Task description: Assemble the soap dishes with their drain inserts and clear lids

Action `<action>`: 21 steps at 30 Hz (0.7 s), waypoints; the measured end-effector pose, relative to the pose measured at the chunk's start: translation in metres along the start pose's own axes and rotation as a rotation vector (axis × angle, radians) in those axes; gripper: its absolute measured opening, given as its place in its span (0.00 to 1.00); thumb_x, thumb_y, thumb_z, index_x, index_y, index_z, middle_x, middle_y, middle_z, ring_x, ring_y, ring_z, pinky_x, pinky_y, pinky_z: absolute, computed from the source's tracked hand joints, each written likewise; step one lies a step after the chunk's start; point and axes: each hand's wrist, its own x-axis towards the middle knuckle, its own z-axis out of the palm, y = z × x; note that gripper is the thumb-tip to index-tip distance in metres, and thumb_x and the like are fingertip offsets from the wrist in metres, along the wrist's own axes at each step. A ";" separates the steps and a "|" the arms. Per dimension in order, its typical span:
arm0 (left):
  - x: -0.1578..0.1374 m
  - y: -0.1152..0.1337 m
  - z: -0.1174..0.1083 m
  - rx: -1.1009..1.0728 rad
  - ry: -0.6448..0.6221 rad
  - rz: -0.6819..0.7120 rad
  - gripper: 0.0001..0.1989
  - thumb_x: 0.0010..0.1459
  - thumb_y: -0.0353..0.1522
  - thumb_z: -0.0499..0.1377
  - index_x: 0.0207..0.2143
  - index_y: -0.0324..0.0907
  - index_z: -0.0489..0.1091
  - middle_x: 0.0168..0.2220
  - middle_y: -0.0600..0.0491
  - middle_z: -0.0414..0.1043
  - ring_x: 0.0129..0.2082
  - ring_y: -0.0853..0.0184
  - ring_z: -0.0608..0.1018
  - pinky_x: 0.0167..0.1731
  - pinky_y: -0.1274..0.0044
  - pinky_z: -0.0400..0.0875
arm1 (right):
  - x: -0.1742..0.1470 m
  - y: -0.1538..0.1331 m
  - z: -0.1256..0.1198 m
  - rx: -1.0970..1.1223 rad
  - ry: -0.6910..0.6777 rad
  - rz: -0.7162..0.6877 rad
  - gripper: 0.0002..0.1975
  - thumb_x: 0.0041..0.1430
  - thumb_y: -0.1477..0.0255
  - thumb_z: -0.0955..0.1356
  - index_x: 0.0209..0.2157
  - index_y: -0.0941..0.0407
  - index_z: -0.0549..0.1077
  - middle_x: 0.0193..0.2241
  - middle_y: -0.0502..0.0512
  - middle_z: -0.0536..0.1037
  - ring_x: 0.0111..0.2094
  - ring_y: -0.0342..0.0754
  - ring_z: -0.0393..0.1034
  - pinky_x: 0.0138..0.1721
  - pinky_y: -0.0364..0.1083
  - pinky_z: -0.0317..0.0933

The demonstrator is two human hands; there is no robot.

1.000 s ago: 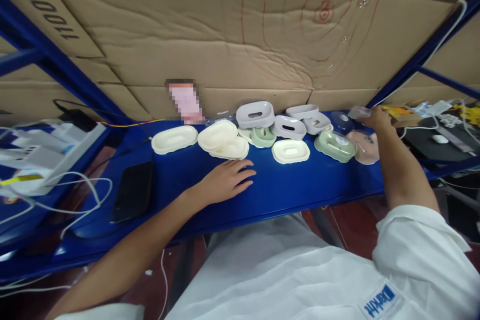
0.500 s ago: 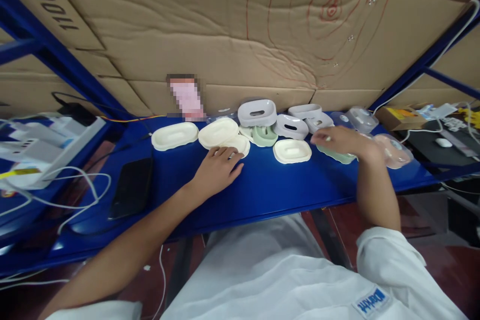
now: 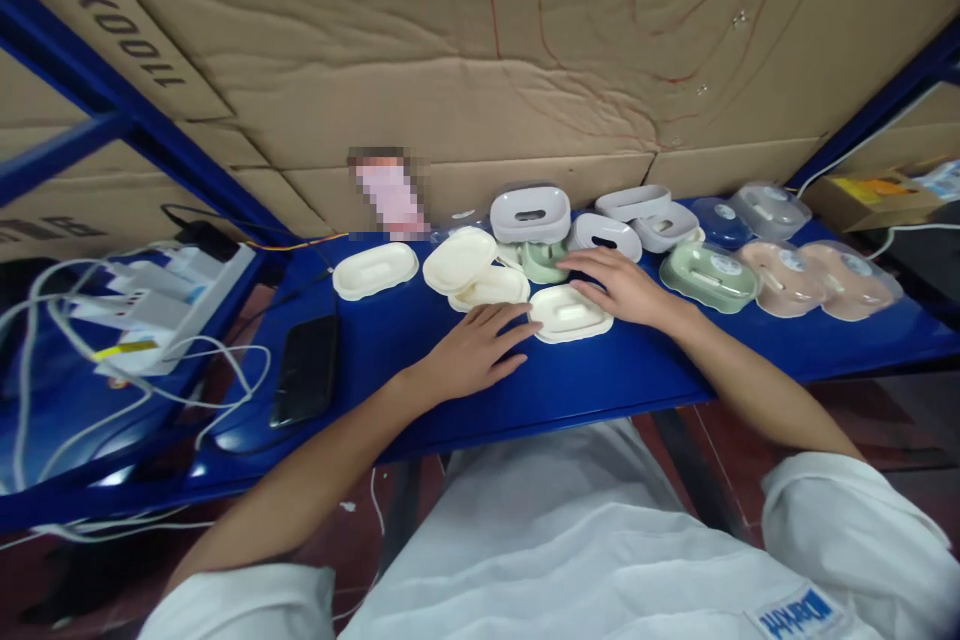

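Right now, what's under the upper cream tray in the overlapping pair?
The lower cream tray, its right side showing past the upper cream tray. The overlapped part is covered and can't be seen.

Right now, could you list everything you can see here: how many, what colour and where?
Cream trays: at least four, cream, one between the hands, others leftward
Deep dishes: four, pale grey, rear middle
Uncovered tray: one, green, partly hidden among the dishes
Lidded boxes: five (one green, two pink, one blue, one greyish), right
Phone-like slab: one, black, left
Table: one, blue, underneath
Cardboard: several sheets, brown, behind
Pixelated panel: one, pink, against the cardboard
Power strip: one, white, far left
Cables: several, mostly white, left
Carton: one, brown, far right
Frame posts: two, blue, either side
Floor: one, reddish, below
Shirt: one, white, bottom
Left hand: one, bare, at a cream tray's left edge
Right hand: one, bare, fingers over that tray
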 end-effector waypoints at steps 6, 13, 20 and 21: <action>0.006 0.012 0.000 -0.032 -0.100 0.114 0.21 0.76 0.38 0.55 0.67 0.43 0.69 0.64 0.42 0.74 0.64 0.54 0.74 0.68 0.56 0.64 | 0.003 0.003 0.033 -0.098 0.012 0.023 0.31 0.74 0.54 0.67 0.68 0.58 0.72 0.56 0.68 0.79 0.56 0.64 0.74 0.59 0.60 0.69; -0.001 -0.004 -0.005 0.062 -0.033 0.109 0.13 0.76 0.38 0.56 0.50 0.41 0.77 0.45 0.47 0.79 0.50 0.58 0.80 0.53 0.66 0.74 | 0.004 0.012 0.025 0.060 0.089 -0.004 0.20 0.74 0.57 0.67 0.54 0.54 0.83 0.47 0.63 0.82 0.49 0.59 0.76 0.55 0.60 0.69; -0.004 -0.005 -0.001 0.076 0.095 0.112 0.18 0.73 0.38 0.61 0.61 0.42 0.71 0.56 0.41 0.75 0.57 0.54 0.78 0.55 0.63 0.76 | -0.002 -0.009 -0.015 0.353 0.120 -0.026 0.18 0.73 0.55 0.69 0.53 0.51 0.82 0.48 0.59 0.82 0.50 0.54 0.77 0.56 0.55 0.70; -0.004 -0.004 0.000 0.076 0.168 0.107 0.21 0.72 0.38 0.63 0.64 0.43 0.69 0.61 0.38 0.72 0.61 0.52 0.76 0.57 0.61 0.75 | -0.002 -0.013 -0.021 0.401 0.087 -0.040 0.18 0.73 0.56 0.70 0.53 0.51 0.83 0.48 0.59 0.82 0.50 0.53 0.77 0.55 0.54 0.70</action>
